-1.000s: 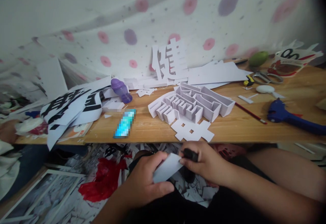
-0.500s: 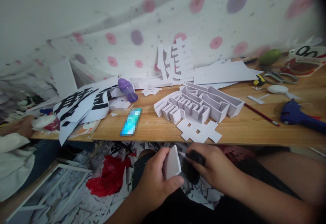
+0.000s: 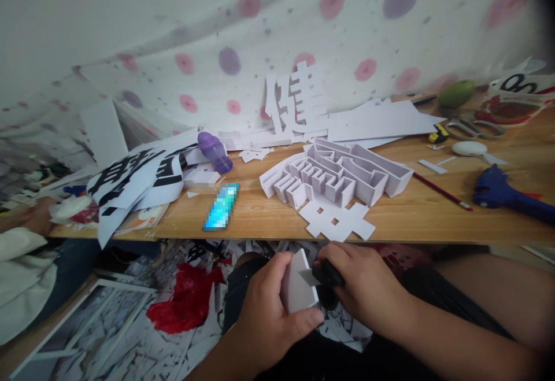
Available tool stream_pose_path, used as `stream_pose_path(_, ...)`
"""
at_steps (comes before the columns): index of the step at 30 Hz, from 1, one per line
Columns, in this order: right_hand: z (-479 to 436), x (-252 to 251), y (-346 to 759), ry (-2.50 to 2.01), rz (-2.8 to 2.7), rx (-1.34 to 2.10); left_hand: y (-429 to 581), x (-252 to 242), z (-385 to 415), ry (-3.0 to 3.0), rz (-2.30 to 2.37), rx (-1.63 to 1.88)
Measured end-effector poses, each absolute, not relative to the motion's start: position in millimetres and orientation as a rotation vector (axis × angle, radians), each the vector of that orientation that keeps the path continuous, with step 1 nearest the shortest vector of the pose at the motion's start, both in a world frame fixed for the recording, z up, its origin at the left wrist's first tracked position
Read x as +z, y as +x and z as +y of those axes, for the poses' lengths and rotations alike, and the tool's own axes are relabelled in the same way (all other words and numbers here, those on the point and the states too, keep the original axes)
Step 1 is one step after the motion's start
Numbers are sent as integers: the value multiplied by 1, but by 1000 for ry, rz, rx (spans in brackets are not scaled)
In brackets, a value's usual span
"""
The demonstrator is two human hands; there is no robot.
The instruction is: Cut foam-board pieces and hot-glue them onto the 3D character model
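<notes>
My left hand [image 3: 271,306] grips a small white foam board piece [image 3: 297,283] between thumb and fingers, in front of the table edge. In my right hand [image 3: 362,280] is a black-handled knife [image 3: 328,274]; its blade lies against the right edge of the board. Whether the blade has cut in, I cannot tell. On the table just beyond stands a white box-sided letter form [image 3: 338,176], made of upright strips. A flat white cut-out [image 3: 336,222] with square holes lies at its near side.
A blue glue gun [image 3: 498,190], a red pencil [image 3: 442,190] and scissors [image 3: 474,128] lie right. A phone [image 3: 221,207], purple bottle [image 3: 215,152] and printed sheets [image 3: 139,178] are left. A white cut character [image 3: 299,100] leans behind. Scraps and a red bag [image 3: 188,300] cover the floor. Another person's sleeve [image 3: 21,265] shows left.
The knife blade has come against the board's edge, where a gap showed before. My left hand and the board have moved slightly right. The whole view has shifted a little.
</notes>
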State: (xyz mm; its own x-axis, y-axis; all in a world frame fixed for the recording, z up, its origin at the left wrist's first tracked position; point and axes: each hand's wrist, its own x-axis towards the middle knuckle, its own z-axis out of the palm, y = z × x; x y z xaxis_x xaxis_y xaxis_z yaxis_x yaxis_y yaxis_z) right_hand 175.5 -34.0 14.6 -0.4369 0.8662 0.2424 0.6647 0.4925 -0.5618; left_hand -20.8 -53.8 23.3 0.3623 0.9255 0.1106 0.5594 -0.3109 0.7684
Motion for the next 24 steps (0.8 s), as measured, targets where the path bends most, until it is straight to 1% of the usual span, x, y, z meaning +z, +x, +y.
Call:
stream_pose_path(7,-33,15,174,-1313,-2249,499,-21,23,-55,1994,1277,739)
stream_pose_path(13,-32,11,175,-1258,-2253,526,-20,21,-54,2000,1264,751)
stream_pose_path(24,-26,6,176,-1379,-2250,481,-17,24,-50,2047,1213,765)
